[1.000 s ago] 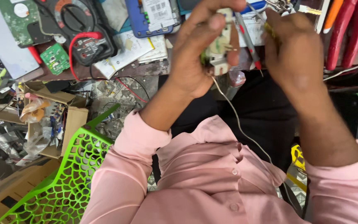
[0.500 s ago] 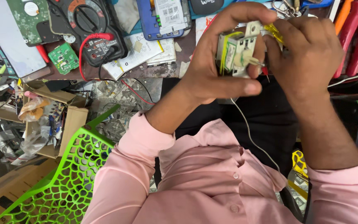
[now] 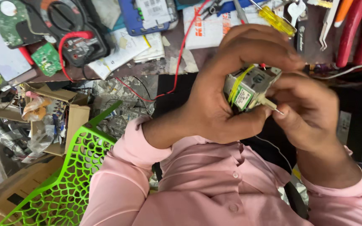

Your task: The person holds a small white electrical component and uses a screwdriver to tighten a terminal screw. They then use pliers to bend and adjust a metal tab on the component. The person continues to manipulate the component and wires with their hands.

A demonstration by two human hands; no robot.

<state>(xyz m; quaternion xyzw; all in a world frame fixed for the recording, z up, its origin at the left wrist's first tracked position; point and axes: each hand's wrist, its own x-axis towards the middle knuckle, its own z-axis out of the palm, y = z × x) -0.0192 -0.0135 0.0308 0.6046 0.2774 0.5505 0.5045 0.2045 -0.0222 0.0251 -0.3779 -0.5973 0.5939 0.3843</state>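
Over the cluttered workbench [image 3: 177, 58], left hand [image 3: 214, 104] clamps the small grey boxy switch unit [image 3: 248, 86], right hand [image 3: 311, 113] pinching its cream shaft [image 3: 265, 101]; work looks mid-way, nothing detached.

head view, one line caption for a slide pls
Left hand grips a small metal-cased component while right hand pinches its shaft.

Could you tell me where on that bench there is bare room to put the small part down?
Hardly any: one worn strip of bench between the white papers and the red wire. The meter side and the pliers side are crowded.
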